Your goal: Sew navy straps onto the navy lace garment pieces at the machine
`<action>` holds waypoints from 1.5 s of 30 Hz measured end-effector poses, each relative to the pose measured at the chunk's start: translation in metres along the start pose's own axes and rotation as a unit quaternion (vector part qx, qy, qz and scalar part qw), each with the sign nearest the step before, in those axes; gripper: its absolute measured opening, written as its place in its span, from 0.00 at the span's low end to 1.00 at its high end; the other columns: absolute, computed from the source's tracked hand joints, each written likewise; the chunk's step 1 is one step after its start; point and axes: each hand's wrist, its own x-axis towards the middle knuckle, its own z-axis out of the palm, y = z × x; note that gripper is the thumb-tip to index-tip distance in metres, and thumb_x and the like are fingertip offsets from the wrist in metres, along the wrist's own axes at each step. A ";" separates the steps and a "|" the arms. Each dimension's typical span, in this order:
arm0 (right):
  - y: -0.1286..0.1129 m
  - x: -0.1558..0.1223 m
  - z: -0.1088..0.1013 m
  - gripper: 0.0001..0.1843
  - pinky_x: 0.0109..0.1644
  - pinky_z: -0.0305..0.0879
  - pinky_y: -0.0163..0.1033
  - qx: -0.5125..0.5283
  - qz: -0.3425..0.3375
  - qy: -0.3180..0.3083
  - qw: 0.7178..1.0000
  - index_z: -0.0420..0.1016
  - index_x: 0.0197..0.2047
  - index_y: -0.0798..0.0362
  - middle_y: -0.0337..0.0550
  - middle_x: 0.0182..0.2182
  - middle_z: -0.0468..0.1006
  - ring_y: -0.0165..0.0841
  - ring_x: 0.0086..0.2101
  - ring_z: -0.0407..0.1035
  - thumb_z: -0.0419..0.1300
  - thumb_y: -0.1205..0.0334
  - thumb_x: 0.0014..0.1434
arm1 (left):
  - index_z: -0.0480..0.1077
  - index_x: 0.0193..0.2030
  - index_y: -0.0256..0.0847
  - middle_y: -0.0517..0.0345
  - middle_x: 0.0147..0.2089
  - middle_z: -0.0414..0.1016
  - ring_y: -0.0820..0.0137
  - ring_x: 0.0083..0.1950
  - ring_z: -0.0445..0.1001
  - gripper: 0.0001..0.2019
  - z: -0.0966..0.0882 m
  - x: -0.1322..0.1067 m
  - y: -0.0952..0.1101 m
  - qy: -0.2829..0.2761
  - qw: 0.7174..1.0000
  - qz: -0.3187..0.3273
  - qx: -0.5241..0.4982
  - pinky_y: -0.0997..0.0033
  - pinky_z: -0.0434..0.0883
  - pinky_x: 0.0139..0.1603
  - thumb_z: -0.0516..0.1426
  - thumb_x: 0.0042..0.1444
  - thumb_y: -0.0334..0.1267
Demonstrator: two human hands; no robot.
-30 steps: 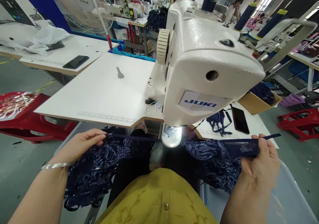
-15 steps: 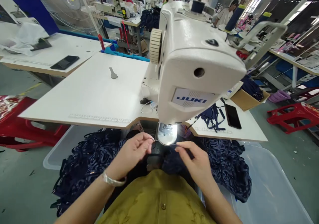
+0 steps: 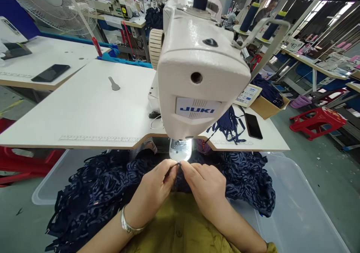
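My left hand (image 3: 152, 191) and my right hand (image 3: 206, 187) meet just in front of the sewing machine's lit, rounded foot area (image 3: 180, 150). Thumb and forefinger of both are pinched together, fingertips touching. Between them shows a small dark piece (image 3: 179, 163), too tiny to name. Beneath and on both sides of the hands lie heaped navy patterned garments (image 3: 104, 185) with thin straps. Above the hands stands the white JUKI sewing machine (image 3: 202, 73).
A white worktable (image 3: 92, 110) carries a flat grey metal piece (image 3: 114, 83). On the right side are navy straps (image 3: 229, 123), a black phone (image 3: 253, 126) and a cardboard box (image 3: 267, 105). Clear plastic bins (image 3: 295, 208) sit below the table. A red stool (image 3: 317, 122) stands right.
My two hands were apart, each pinching near the machine's foot; they have come together and nearer my body. The view has shifted a little to the right.
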 end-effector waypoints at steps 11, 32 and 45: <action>-0.001 0.003 0.004 0.12 0.26 0.47 0.42 -0.036 0.008 -0.002 0.999 0.74 0.47 0.50 0.38 0.21 0.72 0.31 0.22 0.61 0.51 0.66 0.67 | 0.67 0.45 0.41 0.59 0.34 0.75 0.72 0.33 0.74 0.10 0.003 0.000 -0.005 -0.008 0.979 0.161 0.122 0.75 0.70 0.34 0.46 0.65 0.34; 0.017 0.001 0.008 0.07 0.37 0.67 0.34 0.312 0.244 0.001 0.918 0.69 0.41 0.51 0.41 0.35 0.74 0.30 0.35 0.70 0.50 0.64 0.65 | 0.66 0.53 0.40 0.59 0.30 0.77 0.75 0.26 0.74 0.13 0.013 -0.003 -0.003 0.051 0.962 0.173 0.205 0.78 0.68 0.27 0.50 0.64 0.39; 0.024 -0.004 -0.012 0.10 0.41 0.65 0.37 0.232 0.048 -0.182 0.954 0.74 0.46 0.49 0.43 0.36 0.72 0.33 0.38 0.64 0.53 0.62 0.67 | 0.70 0.42 0.47 0.65 0.37 0.78 0.74 0.36 0.75 0.11 -0.018 0.010 0.006 -0.184 0.983 0.017 0.017 0.77 0.69 0.34 0.48 0.65 0.43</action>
